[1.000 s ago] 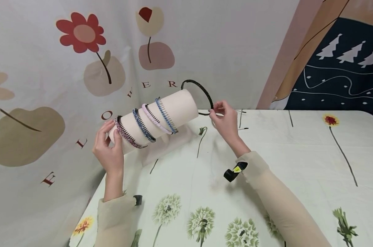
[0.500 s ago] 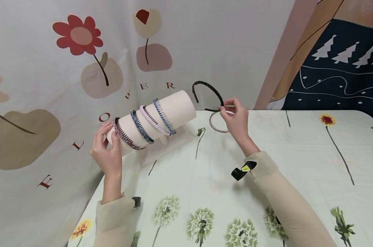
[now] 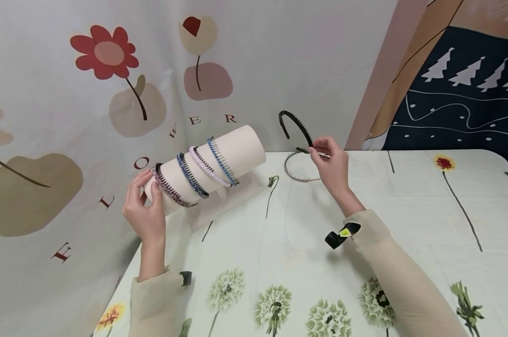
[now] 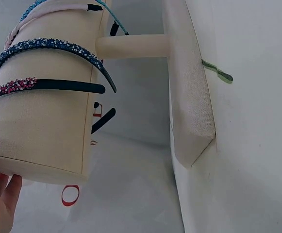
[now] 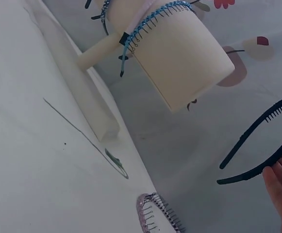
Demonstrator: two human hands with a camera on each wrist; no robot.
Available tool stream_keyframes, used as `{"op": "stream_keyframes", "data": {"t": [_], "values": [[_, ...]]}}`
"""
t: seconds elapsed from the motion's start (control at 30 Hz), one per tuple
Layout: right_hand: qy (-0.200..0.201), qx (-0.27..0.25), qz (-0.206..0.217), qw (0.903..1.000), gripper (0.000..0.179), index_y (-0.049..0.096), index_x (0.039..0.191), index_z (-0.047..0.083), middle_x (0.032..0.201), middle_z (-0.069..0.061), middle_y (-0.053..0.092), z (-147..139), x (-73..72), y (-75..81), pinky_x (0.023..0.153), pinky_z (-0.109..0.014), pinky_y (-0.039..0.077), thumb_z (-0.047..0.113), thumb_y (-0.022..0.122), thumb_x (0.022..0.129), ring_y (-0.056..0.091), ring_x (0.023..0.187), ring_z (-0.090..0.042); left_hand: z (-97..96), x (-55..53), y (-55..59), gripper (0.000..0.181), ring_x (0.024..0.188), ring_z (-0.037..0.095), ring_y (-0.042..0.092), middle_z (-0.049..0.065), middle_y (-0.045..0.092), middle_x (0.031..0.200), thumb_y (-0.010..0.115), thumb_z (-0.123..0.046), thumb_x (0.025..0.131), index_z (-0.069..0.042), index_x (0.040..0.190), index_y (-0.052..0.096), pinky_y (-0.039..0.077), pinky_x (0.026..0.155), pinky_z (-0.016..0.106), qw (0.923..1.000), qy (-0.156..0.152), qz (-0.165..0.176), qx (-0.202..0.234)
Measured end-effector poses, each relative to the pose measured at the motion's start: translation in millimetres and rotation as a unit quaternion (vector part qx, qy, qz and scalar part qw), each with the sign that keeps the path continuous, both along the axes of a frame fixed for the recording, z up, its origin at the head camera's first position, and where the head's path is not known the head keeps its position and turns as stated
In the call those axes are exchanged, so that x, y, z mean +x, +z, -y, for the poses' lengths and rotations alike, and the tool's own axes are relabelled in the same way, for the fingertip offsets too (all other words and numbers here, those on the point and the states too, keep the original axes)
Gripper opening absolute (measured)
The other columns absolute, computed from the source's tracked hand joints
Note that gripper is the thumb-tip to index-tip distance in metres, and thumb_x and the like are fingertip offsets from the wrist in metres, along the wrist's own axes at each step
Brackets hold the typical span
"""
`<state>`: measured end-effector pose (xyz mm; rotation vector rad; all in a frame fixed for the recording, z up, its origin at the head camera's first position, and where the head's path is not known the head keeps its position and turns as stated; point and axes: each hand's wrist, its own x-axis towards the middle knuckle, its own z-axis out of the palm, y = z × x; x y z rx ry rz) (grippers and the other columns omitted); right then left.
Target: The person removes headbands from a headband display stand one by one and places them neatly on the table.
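Note:
A cream padded headband stand (image 3: 247,145) with a cylinder on a post carries several headbands: a red-and-black glittery one (image 3: 165,187), a dark blue glittery one (image 3: 191,177), a lilac one (image 3: 206,168) and a bright blue one (image 3: 221,160). My left hand (image 3: 146,210) holds the cylinder's near left end, thumb in front and fingers behind. To the right of the stand, my right hand (image 3: 331,166) pinches a black toothed headband (image 3: 298,122) by one arm. The right wrist view shows both tips of this black headband (image 5: 247,138) pointing toward the stand, apart from it.
A glittery toothed headband (image 3: 286,168) lies on the flower-printed tablecloth (image 3: 279,243) beneath my right hand, partly hidden by it. Behind rises a fabric backdrop (image 3: 313,61) with printed flowers and letters. The stand's base (image 4: 191,97) rests on the cloth near the backdrop.
My right hand has moved the black headband rightward, away from the cylinder's right end, and turned it somewhat. The headband on the table has come into fuller view. My left hand keeps its hold.

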<state>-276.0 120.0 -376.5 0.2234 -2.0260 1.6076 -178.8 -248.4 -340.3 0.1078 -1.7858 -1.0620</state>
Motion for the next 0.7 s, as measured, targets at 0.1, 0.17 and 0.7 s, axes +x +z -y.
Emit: {"op": "stream_keyframes", "data": {"t": [0.1,0.17,0.7], "values": [[-0.005,0.009,-0.003,0.9999,0.02,0.065,0.107,-0.004,0.106,-0.017,0.07,-4.7,0.4,-0.5,0.078,-0.007,0.052,0.01,0.067,0.093,0.066,0.093,0.0,0.7,-0.2,-0.6,0.022,0.12,0.015,0.065,0.012,0.072,0.12,0.061,0.001,0.09,0.006,0.109,0.071,0.054,0.092,0.014,1.0,0.0,0.001,-0.001],[-0.004,0.013,-0.004,0.9999,0.021,0.065,0.107,-0.005,0.105,-0.017,0.07,-7.6,0.9,-0.6,0.078,-0.007,0.052,0.01,0.068,0.093,0.067,0.093,-0.002,1.0,-0.4,-0.7,0.022,0.12,0.015,0.065,0.012,0.072,0.12,0.061,0.0,0.09,0.006,0.108,0.071,0.054,0.092,0.014,1.0,0.0,0.0,0.0],[-0.021,0.06,-0.031,0.9975,0.015,0.069,0.104,-0.002,0.102,-0.017,0.073,-30.3,3.8,-4.2,0.082,-0.005,0.049,0.003,0.07,0.09,0.067,0.091,-0.005,-0.4,0.4,0.3,0.022,0.12,0.018,0.065,0.015,0.072,0.119,0.06,0.002,0.089,0.008,0.108,0.071,0.054,0.092,0.014,1.0,-0.004,-0.006,-0.001]]}}
